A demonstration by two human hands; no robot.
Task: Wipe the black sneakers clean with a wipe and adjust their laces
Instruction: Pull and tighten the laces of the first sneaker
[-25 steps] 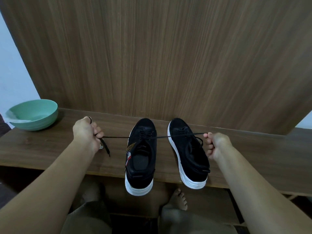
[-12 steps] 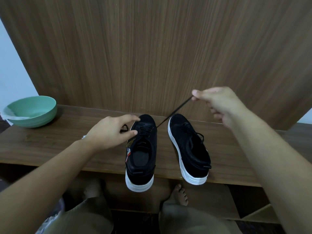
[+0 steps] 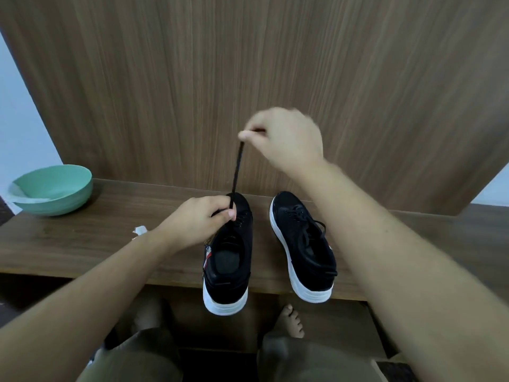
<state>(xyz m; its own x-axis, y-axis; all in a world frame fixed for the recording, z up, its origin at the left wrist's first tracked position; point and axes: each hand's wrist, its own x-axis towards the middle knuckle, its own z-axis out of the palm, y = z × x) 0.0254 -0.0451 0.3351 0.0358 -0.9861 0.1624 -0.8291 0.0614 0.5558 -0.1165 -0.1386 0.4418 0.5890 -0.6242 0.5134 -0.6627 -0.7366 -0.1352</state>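
**Lace drawn tight over the left shoe**

If I pull any harder on this lace (image 3: 237, 168), I judge it could slip out of the front eyelets altogether, or drag the left sneaker (image 3: 230, 260) off the shelf (image 3: 82, 244), since its heel already hangs past the front edge. The right sneaker (image 3: 303, 246) overhangs too, so a knock from my forearm could tip it to the floor by my feet.

My right hand (image 3: 286, 139) is raised above the shoes, thumb and forefinger pinched on the upper end of the lace, the other fingers curled in; it is blurred, so I cannot tell more. My left hand (image 3: 201, 219) sits at the toe of the left sneaker, fingers curled, pinching the lace where it meets the eyelets. The lace runs taut and nearly upright between the two hands.

A crumpled wipe (image 3: 140, 230) lies on the shelf just beside my left wrist, and the green bowl (image 3: 55, 188) stands well apart at the far left.
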